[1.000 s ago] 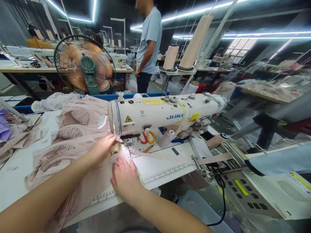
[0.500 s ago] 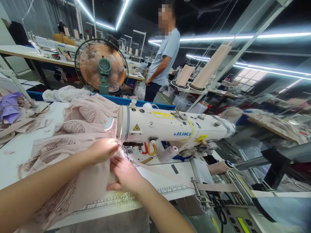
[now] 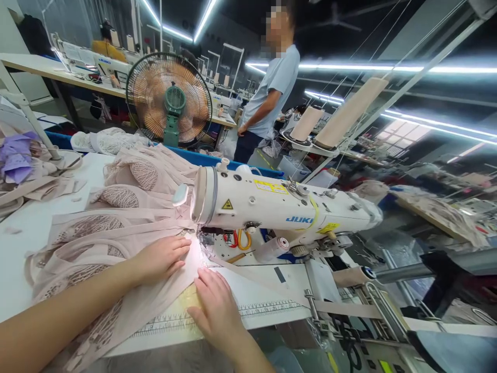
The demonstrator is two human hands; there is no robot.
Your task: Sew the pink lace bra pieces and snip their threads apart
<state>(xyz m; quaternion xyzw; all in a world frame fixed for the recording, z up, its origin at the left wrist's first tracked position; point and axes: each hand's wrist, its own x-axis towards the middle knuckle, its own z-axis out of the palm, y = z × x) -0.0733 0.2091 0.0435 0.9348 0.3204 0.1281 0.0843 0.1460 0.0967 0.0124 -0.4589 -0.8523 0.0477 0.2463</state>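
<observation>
My left hand [image 3: 162,257] lies flat on a beige-pink bra [image 3: 155,298], fingers stretched toward the needle area of a white sewing machine [image 3: 264,199]. The bra's fabric runs under the machine head, where a lamp lights it. My right hand [image 3: 217,305] rests at the fabric's right edge with its fingers extended and the thumb apart, over the table's printed ruler [image 3: 267,309]. Several more bras with lacy cups [image 3: 116,197] lie in a row to the left. The fabric directly at the needle is too bright to make out.
Behind the machine stands a large fan [image 3: 171,101], and a person in a light blue shirt [image 3: 274,77] is beyond. Thread cones [image 3: 351,111] rise at the right. A small thread spool [image 3: 274,248] and a wooden-handled tool [image 3: 237,257] lie under the machine arm. Purple fabric [image 3: 17,155] is at far left.
My left hand has drawn back from the needle area and flattened on the fabric. My right hand has moved right and down, and its fingers have spread at the fabric's edge.
</observation>
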